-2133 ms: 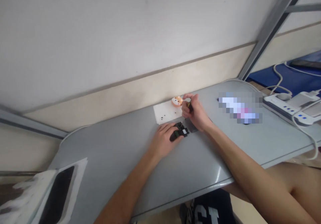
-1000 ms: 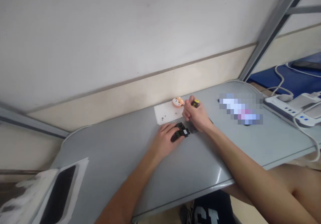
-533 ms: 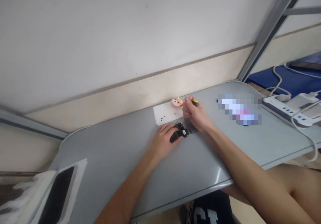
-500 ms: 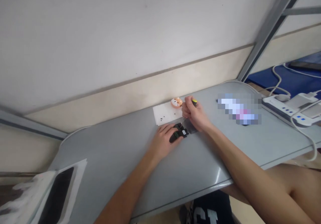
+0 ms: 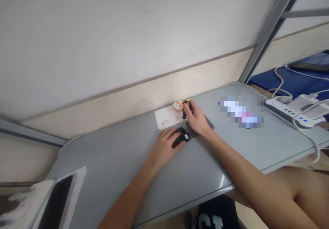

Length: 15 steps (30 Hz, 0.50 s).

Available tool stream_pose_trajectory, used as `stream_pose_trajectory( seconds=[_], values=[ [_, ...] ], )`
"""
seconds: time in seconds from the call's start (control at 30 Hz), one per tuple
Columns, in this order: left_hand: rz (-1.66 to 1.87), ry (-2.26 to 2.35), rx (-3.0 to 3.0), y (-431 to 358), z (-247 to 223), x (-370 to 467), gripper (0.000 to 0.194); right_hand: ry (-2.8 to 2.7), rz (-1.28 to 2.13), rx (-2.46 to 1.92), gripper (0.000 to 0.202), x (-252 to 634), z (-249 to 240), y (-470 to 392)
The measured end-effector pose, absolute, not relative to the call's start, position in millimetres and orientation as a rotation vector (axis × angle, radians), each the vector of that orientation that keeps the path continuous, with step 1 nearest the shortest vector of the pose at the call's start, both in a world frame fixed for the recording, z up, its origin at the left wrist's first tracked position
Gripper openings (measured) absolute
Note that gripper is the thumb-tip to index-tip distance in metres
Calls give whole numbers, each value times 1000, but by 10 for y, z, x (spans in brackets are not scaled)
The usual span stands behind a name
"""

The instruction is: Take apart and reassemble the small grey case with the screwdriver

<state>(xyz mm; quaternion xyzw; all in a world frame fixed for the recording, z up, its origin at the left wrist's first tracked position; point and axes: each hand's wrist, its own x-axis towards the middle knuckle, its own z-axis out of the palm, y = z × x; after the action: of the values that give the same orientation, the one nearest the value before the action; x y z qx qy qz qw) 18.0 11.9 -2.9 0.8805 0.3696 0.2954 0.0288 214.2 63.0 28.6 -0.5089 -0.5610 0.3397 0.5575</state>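
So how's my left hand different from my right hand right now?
Your left hand lies palm down, holding the device, while your right hand is curled around the near-upright screwdriver. The left hand is nearer you; the right hand is farther back, closer to the orange toy. Both are bare and both hold something.

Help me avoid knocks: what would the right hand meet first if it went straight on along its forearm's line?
Probably the orange-and-white animal-faced object, just beyond the right hand and its screwdriver; depth is unclear, so the hand might pass above it.
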Motion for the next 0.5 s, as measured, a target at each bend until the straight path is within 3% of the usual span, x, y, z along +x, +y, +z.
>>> stream_pose_trajectory(
  seconds=[0.23, 0.5],
  values=[
    [870, 1128, 2691, 109, -6, 167, 19, -1132, 785, -1386, 51, 2324, 164, 826],
    [1030, 1236, 2390, 96, 109, 125, 21, -1084, 656, -1465, 44, 2368, 140, 819]
  ],
)
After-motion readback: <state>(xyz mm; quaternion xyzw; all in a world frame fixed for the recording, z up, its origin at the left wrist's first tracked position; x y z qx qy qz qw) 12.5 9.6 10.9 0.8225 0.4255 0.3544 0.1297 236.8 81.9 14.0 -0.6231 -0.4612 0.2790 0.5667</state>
